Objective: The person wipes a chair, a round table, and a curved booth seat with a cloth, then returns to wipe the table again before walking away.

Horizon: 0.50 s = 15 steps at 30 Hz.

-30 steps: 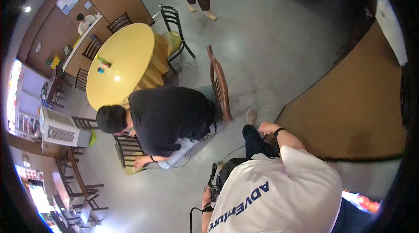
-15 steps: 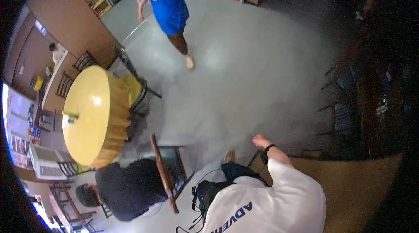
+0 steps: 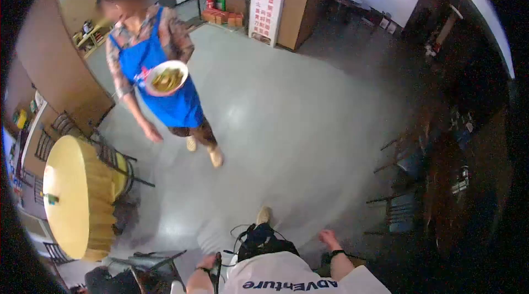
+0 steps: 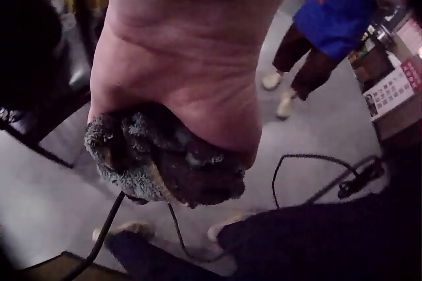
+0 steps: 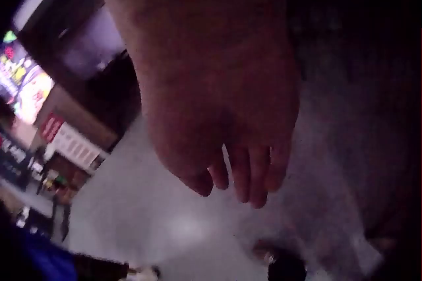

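A crumpled grey-blue fuzzy cloth [image 4: 142, 182] is bunched in my left hand [image 4: 175, 90], which grips it with the fingers hidden behind the folds. In the head view that left hand [image 3: 207, 261] hangs low beside my body, near a chair. My right hand [image 5: 224, 123] hangs at my other side, fingers loosely bent with gaps between them and nothing held. It shows in the head view as a small shape, the right hand [image 3: 329, 238], above the floor.
Ahead on the left, a person in a blue apron [image 3: 190, 104] carries a bowl of food [image 3: 167, 79]. A round table with yellow cloth [image 3: 99, 206] and chairs stands left; dark tables and chairs [image 3: 400, 211] stand right. A red-and-white sign [image 3: 266, 13] is at the back. Black cables [image 4: 316, 156] hang about me.
My view has swung right and I have walked forward past the seated person in black. The aproned person has come much closer with the bowl. My right hand still hangs free.
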### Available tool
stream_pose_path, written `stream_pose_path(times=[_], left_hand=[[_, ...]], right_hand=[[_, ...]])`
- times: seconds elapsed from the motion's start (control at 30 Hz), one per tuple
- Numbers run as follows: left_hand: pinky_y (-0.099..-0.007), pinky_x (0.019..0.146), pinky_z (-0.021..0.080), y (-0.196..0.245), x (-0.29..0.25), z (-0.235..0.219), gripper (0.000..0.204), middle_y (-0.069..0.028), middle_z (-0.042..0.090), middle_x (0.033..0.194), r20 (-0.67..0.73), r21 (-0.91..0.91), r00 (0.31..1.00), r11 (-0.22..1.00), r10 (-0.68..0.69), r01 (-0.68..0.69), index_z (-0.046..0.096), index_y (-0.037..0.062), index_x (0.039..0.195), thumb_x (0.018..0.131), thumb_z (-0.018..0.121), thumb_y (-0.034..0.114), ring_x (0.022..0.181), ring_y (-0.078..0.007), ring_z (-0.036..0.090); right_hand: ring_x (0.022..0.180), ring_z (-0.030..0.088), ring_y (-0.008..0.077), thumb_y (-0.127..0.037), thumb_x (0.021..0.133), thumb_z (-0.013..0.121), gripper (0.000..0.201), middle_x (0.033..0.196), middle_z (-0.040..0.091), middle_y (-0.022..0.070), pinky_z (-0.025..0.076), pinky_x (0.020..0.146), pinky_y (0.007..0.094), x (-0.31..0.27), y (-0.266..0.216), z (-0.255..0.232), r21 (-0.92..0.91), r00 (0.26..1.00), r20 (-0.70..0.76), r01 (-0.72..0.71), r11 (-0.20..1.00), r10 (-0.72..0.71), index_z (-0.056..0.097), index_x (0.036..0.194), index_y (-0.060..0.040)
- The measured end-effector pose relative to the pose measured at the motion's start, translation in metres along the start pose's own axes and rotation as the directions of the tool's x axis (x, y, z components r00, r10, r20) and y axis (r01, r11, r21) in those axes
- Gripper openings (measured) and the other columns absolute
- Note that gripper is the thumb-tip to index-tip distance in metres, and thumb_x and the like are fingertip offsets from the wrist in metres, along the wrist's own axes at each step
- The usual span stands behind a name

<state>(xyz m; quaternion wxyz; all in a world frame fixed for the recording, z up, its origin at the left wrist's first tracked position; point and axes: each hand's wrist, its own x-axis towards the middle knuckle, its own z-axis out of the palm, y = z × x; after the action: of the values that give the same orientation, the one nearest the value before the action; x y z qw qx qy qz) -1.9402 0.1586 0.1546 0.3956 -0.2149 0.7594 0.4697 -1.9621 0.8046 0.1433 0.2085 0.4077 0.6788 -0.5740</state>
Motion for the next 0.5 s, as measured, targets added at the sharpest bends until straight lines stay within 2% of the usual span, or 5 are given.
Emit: stream_pose_path(times=[0.03,0.1,0.27,0.33,0.5], left_hand=[[-0.0449,0.103,0.049,0.044,0.044,-0.015,0.056,-0.0189,0.071,0.124,-0.014,0.334,0.974,0.919,0.227,-0.210,0.071,0.0099,0.122,0.096,0.055,0.057,0.123,-0.0345,0.062],[-0.0417,0.103,0.048,0.165,0.131,-0.037,0.065,-0.0174,0.070,0.128,0.121,-0.030,0.989,0.996,-0.083,0.087,0.068,0.0067,0.130,0.093,0.057,0.059,0.121,-0.0311,0.064],[-0.0408,0.097,0.052,0.446,0.220,-0.046,0.067,-0.0197,0.072,0.118,-0.010,-0.037,0.950,0.949,0.312,-0.312,0.065,-0.0017,0.128,0.086,0.071,0.050,0.112,-0.0285,0.068],[-0.0400,0.097,0.052,0.527,0.274,-0.038,0.068,-0.0200,0.071,0.122,0.069,-0.054,0.942,0.944,0.329,-0.326,0.064,-0.0008,0.130,0.085,0.070,0.050,0.113,-0.0279,0.067],[-0.0411,0.097,0.052,0.692,0.328,-0.049,0.066,-0.0202,0.072,0.119,0.019,-0.019,0.938,0.938,0.346,-0.346,0.065,0.0026,0.130,0.084,0.072,0.049,0.112,-0.0300,0.068]], right_hand=[[0.080,0.067,0.0207,-0.019,0.098,0.063,0.012,0.095,0.071,0.0072,0.056,0.075,0.0330,0.003,-0.011,-0.034,-0.041,0.990,-0.021,-0.143,0.989,0.142,0.067,0.105,-0.0091],[0.083,0.067,0.0238,-0.021,0.098,0.063,0.014,0.099,0.070,0.0088,0.057,0.075,0.0342,0.024,0.027,-0.099,0.415,0.940,-0.110,-0.251,0.874,0.322,0.064,0.103,-0.0085],[0.081,0.068,0.0271,-0.026,0.099,0.060,0.019,0.094,0.068,0.0125,0.058,0.068,0.0397,-0.007,0.005,-0.153,0.375,0.982,-0.171,-0.013,0.927,0.083,0.059,0.105,-0.0071],[0.082,0.069,0.0298,-0.027,0.100,0.060,0.021,0.095,0.068,0.0147,0.057,0.066,0.0416,0.011,-0.027,-0.167,0.810,0.866,-0.188,-0.131,0.571,0.464,0.058,0.108,-0.0073],[0.077,0.067,0.0330,-0.026,0.100,0.059,0.023,0.092,0.066,0.0157,0.055,0.065,0.0447,0.148,-0.169,-0.202,0.514,0.792,0.067,-0.548,0.660,0.606,0.057,0.105,-0.0030]])
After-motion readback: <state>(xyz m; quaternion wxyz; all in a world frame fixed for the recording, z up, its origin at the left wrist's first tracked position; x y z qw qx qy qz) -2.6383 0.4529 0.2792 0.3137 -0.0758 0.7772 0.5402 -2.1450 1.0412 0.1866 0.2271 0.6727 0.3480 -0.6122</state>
